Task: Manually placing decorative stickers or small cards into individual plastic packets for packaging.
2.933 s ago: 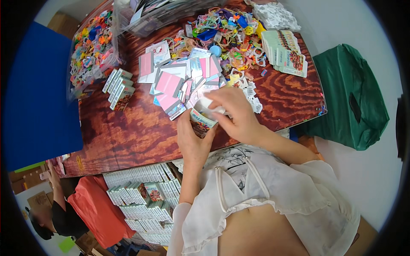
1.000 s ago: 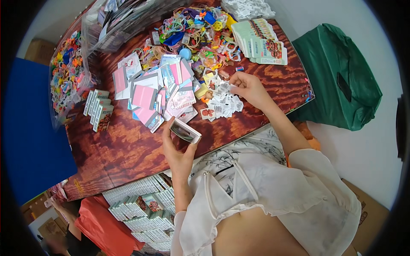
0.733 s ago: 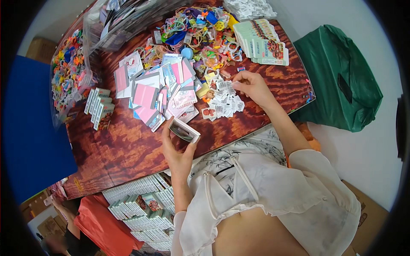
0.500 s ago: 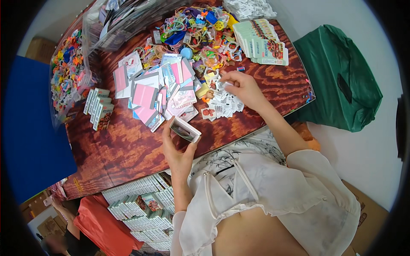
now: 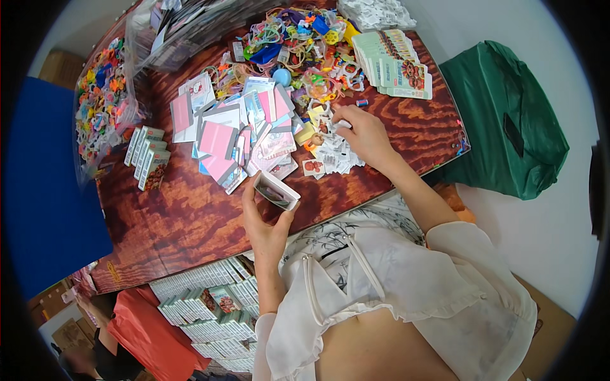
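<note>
My left hand [image 5: 267,233] grips a small white carton [image 5: 293,204] by its sides near the table's front edge. The carton's top stands open, and some thin flat pieces inside show only partly. Over a heap of small white printed slips [image 5: 335,157], my right hand [image 5: 370,138] has its fingers bent and brought together; whether a slip is between them is hard to make out. A square picture card [image 5: 313,167] lies at the heap's near edge. Left of that heap spreads a pile of pink, white and blue cards [image 5: 219,141].
Colourful trinkets and bands [image 5: 298,51] heap up at the back. Flat green-and-white cartons [image 5: 406,76] lie fanned at the right, and filled cartons [image 5: 152,166] stand at the left. A clear bag of small toys [image 5: 101,108] sits at the left edge. Another person [image 5: 105,336] is at lower left.
My right hand has shifted slightly down over the slips, its fingers a little lower. My left hand keeps the carton in nearly the same place.
</note>
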A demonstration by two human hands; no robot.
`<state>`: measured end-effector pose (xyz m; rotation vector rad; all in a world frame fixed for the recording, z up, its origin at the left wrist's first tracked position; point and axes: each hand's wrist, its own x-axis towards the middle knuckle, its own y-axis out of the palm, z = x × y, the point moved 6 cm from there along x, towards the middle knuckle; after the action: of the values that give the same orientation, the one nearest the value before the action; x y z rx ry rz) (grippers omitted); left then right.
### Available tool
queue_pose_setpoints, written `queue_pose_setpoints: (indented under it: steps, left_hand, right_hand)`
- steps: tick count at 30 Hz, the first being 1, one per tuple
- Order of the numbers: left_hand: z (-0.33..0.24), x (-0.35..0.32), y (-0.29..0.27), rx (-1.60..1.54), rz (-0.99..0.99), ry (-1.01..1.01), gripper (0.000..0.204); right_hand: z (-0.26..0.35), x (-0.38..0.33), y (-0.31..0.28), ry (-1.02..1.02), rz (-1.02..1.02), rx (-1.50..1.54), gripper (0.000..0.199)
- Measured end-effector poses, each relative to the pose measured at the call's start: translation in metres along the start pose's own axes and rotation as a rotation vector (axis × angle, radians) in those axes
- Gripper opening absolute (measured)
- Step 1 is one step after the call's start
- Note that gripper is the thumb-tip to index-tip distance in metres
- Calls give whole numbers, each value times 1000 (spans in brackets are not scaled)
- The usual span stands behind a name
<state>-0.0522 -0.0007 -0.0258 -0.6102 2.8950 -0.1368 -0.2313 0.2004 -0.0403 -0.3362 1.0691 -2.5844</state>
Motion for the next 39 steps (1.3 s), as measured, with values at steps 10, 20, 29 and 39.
queue_pose_setpoints:
  steps: [10,20,29,39]
  left_hand:
    - [0,-1,-2,48,-10,13,79]
    - [-2,-2,0,2,-4,-63,77]
    - [-4,-2,-2,16,-14,-33,78]
    - [-3,-3,-1,33,-17,-32,78]
  right_hand:
    - [0,-1,1,78,37,111,15]
    - [1,2,0,9,-25,1,15]
    - [2,6,-1,65,87,324,13]
    - [9,8,17,-6,-6,8,16]
